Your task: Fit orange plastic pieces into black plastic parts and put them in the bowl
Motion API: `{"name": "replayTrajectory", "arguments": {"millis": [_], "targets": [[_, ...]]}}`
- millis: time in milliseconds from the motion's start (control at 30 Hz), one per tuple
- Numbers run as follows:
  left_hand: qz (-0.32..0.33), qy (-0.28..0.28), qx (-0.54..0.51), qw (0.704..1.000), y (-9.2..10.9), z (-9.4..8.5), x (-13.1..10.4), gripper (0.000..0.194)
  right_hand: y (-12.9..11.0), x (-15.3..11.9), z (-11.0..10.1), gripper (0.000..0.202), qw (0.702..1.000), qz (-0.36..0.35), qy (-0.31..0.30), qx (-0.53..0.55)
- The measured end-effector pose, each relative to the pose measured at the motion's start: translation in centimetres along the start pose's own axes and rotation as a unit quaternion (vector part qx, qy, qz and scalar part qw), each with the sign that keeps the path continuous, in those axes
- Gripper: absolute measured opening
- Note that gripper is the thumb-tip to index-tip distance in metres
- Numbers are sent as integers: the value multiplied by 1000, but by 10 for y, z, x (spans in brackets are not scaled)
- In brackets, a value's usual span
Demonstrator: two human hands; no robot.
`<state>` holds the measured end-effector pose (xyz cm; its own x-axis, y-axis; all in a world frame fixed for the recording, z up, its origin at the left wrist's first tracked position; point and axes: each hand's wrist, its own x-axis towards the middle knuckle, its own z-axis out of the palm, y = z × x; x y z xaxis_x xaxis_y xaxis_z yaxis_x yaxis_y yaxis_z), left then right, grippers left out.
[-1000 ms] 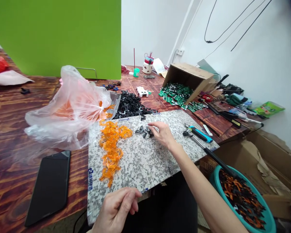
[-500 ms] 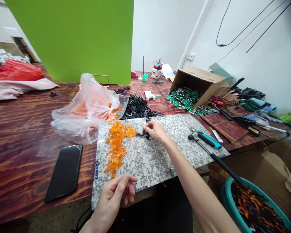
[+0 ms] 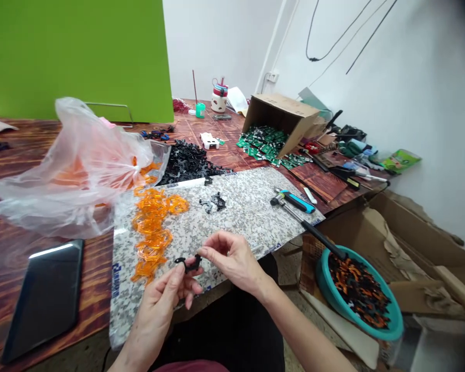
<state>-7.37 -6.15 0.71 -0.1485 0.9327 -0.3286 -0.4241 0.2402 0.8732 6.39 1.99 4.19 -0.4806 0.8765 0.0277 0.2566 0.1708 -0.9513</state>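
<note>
Gripping black part [image 3: 194,265] with left fingers [image 3: 174,280] and right fingers [image 3: 214,255], lower centre; might drop if pinched too lightly.

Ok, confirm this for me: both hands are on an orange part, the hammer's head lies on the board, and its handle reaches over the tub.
One thing is wrong: the head view shows the left hand and right hand on a black part, not an orange one. The hammer's head does lie on the board, its handle reaching over the tub.
</note>
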Motion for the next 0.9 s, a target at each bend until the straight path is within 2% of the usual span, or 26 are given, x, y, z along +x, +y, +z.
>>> {"name": "replayTrajectory", "arguments": {"millis": [100, 167, 233, 333, 433, 567, 733, 833, 900], "targets": [[-2, -27, 29, 999, 0, -3, 2, 43, 5, -3, -14, 27, 999, -7, -21, -30], [-6, -30, 38, 999, 3, -2, 2, 42, 15, 3, -35, 23, 997, -15, -6, -80], [-12, -18, 23, 1000, 4, -1, 2, 43, 30, 11, -64, 20, 986, -16, 59, -158], [-29, 6, -16, 999, 5, 1, 0, 45, 56, 21, -109, 15, 951, 0, 166, -259], [-39, 21, -44, 998, 6, 3, -4, 40, 74, 27, -135, 11, 927, 6, 188, -323], [-33, 24, -53, 998, 10, 5, -6, 31, 81, 32, -138, 8, 919, 8, 155, -362], [-13, 30, -47, 998, 9, 8, -6, 25, 75, 31, -137, 8, 916, 20, 131, -379], [-9, 34, -50, 998, 3, 12, -8, 26, 58, 15, -124, 14, 919, 15, 135, -371], [0, 22, -50, 998, 0, 17, -10, 27, 41, -4, -103, 20, 928, 1, 139, -345]]}}
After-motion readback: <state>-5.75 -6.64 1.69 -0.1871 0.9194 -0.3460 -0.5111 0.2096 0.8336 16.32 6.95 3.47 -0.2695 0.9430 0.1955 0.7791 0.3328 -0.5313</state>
